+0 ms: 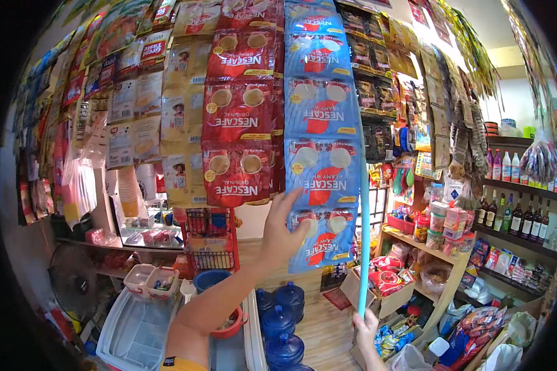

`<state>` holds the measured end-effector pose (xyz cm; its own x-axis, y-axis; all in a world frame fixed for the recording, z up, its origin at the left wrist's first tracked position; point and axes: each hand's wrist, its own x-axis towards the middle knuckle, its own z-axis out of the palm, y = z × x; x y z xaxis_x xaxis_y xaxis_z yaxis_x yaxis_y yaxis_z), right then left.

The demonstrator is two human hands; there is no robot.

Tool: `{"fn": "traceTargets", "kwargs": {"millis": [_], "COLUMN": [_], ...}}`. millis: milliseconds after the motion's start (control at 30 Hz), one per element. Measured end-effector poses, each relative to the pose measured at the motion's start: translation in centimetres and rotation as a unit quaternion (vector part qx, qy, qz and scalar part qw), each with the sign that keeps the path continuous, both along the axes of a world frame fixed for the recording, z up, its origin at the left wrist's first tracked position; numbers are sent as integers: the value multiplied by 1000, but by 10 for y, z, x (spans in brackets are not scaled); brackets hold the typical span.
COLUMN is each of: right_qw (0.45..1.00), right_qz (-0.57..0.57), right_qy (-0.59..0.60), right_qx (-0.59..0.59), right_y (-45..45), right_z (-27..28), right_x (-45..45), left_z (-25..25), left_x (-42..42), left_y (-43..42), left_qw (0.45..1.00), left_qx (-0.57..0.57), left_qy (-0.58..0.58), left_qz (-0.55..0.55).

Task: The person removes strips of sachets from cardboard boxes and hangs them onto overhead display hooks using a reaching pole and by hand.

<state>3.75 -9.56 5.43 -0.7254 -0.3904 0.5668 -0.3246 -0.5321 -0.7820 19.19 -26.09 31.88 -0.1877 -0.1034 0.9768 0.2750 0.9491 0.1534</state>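
Observation:
My left hand (283, 224) is at the left edge of a hanging strip of blue Nescafé Creamy White coffee sachets (323, 170). Its thumb lies over the front near the second-lowest and bottom packs; some of its fingers are hidden. Low on the right, my right hand (365, 324) is wrapped round the lower end of a light blue pole (364, 247). The pole rises upright along the strip's right edge, its top not clearly visible. Red Nescafé Original sachets (238, 170) hang just left of the blue strip.
More sachet strips (136, 117) hang across the top. Blue water jugs (283, 321) stand on the floor below, beside a chest freezer (130, 328). Cardboard boxes (390, 303) of packets sit at right, near shelves with bottles (517, 216). A fan (74, 278) is at left.

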Motion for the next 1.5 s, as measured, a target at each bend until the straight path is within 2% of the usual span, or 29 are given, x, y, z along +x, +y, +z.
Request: {"fn": "traceTargets", "kwargs": {"millis": [67, 167, 267, 367, 600, 767, 867, 967, 1000, 1133, 1200, 1367, 1400, 1500], "right_qw": [999, 998, 997, 995, 994, 993, 996, 997, 995, 997, 999, 995, 995, 992], "right_qz": [20, 44, 58, 76, 78, 97, 61, 66, 88, 75, 20, -91, -91, -111], "right_qy": [-19, -26, -6, -13, -4, -13, 21, 0, -33, 9, 22, 48, 24, -3], "right_qx": [-19, -43, -42, -60, -76, -68, -62, -38, -36, -28, -21, 5, 17, 57], "right_y": [0, -7, -14, -24, -17, -7, -20, -22, -18, -15, -13, -2, 3, 22], "right_z": [-29, -43, 2, 57, 176, 215, 190, 167, 166, 148, 130, 42, 24, -22], "right_x": [2, 2, 1, 1, 21, 26, 13, 10, 17, 8, 2, -11, -5, 16], "left_z": [-10, -16, 12, 54, 159, 195, 185, 161, 151, 109, 94, 65, 61, 60], "left_x": [15, 18, 18, 15, 2, -10, -14, -15, -18, -25, -25, -26, -27, -25], "left_y": [8, 12, 18, 17, 10, -13, -25, -27, -31, -33, -34, -42, -44, -47], "left_qw": [999, 999, 999, 999, 980, 977, 985, 992, 991, 984, 983, 998, 995, 997], "left_qx": [1, -15, -24, -34, -136, -122, -91, -48, -63, -87, -100, 44, 72, 60], "left_qy": [-49, -29, 9, 26, 136, 148, 99, 48, 44, 79, 80, 7, -10, -38], "left_qz": [3, 29, 46, 12, 57, 91, 104, 102, 113, 136, 135, -38, -74, 0]}}
